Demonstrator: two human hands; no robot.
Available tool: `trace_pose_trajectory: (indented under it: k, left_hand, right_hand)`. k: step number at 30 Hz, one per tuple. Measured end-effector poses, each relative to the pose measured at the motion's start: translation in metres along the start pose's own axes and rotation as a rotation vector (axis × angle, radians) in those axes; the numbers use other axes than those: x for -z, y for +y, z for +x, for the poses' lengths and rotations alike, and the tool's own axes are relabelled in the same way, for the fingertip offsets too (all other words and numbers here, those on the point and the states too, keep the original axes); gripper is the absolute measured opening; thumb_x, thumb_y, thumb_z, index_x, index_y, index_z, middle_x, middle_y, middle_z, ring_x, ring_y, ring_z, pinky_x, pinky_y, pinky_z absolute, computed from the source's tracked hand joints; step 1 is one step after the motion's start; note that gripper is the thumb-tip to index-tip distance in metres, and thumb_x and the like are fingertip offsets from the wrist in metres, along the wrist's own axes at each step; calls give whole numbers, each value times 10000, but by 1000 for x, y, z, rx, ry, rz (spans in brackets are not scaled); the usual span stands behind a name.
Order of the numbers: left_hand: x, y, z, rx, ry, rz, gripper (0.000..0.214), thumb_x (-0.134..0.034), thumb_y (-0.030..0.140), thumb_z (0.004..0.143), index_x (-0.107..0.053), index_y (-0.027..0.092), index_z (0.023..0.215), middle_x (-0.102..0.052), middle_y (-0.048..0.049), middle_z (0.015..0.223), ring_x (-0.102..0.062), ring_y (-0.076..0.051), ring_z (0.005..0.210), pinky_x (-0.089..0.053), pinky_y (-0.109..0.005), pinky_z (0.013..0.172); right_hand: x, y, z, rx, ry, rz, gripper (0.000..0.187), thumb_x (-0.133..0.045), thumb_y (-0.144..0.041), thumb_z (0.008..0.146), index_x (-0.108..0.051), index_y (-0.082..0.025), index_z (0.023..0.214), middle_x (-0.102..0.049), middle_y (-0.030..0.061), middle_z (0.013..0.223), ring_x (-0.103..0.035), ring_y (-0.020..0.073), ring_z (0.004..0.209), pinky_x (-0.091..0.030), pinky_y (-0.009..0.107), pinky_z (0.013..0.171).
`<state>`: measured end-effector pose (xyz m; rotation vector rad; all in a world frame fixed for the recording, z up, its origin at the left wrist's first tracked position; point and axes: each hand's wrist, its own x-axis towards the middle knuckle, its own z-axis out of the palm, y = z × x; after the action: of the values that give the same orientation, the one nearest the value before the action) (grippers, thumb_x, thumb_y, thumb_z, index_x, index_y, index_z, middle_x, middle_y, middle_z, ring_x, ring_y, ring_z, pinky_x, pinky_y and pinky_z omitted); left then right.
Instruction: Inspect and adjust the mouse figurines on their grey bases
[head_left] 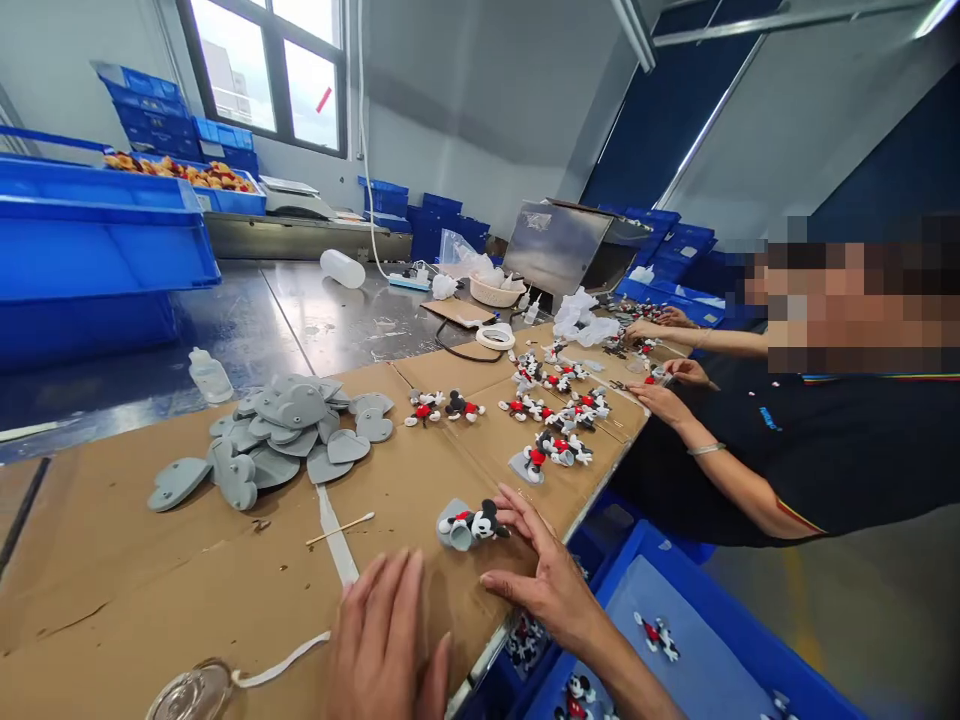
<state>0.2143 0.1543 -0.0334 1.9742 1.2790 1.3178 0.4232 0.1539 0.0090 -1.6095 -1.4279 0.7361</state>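
A small Mickey Mouse figurine (pixel 484 520) lies on the cardboard, with a grey heart-shaped base and a grey round cup-like part beside its body. My right hand (pixel 551 575) is at its right side, thumb and fingers apart, with fingertips at or touching the figurine's head. Flat on the cardboard edge nearest me rests my left hand (pixel 382 640), fingers stretched out and holding nothing. Just beyond it lies a cotton swab (pixel 341 528) across a white strip. Grey heart-shaped plates (pixel 281 430) form a loose pile to the left.
More figurines (pixel 555 390) lie in groups farther along the cardboard. A squeeze bottle (pixel 210 375) and a glass dish (pixel 191 692) are at the left. Below the table's right edge stands a blue bin (pixel 750 610) with figurines. Co-workers' hands (pixel 667 400) work at the right.
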Motion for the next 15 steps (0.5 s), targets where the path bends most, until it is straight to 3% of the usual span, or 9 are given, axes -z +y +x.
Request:
trace_pose_trajectory:
  k: [3,5,9,11,15]
  left_hand:
    - [-11,-12,21,-126,-88,301,765,-687,278,778,-347,200,1458,-571,-150,1365,-454,-400,1307,-231,-644,1134]
    - [-13,-12,26,-160,-167,392,854,-713,360,771,-273,182,1480,-562,-180,1369,-450,-424,1312,-244,-678,1106]
    - [-17,8,33,-101,-178,443,874,-733,389,764,-253,172,1462,-526,-203,1404,-400,-407,1363,-210,-667,1123]
    - [-21,17,39,-66,-164,441,839,-747,362,756,-291,166,1434,-515,-207,1414,-389,-392,1374,-185,-653,1140]
    - [-26,21,48,15,-197,404,685,-717,299,779,-386,160,1363,-514,-204,1414,-381,-365,1385,-159,-655,1142]
  right_hand:
    - [3,-3,-20,-19,-39,45,831,-772,-259,753,-352,-263,1471,-668,73,1201,-444,293,1344,-222,573,1174]
    - [6,-4,-31,-30,-67,48,717,-709,-285,821,-375,-270,1455,-678,70,1182,-467,285,1326,-242,566,1169]
    - [4,2,-33,86,83,-78,456,-396,-247,977,-364,-260,1432,-623,78,1307,-463,240,1331,-272,561,1160]
    - [-2,6,-25,172,113,-192,536,-298,-125,953,-267,-255,1472,-612,69,1332,-438,212,1349,-232,579,1174]
    - [-15,6,-11,284,41,-283,681,-286,1,850,-189,-200,1493,-616,94,1327,-432,202,1359,-237,585,1175]
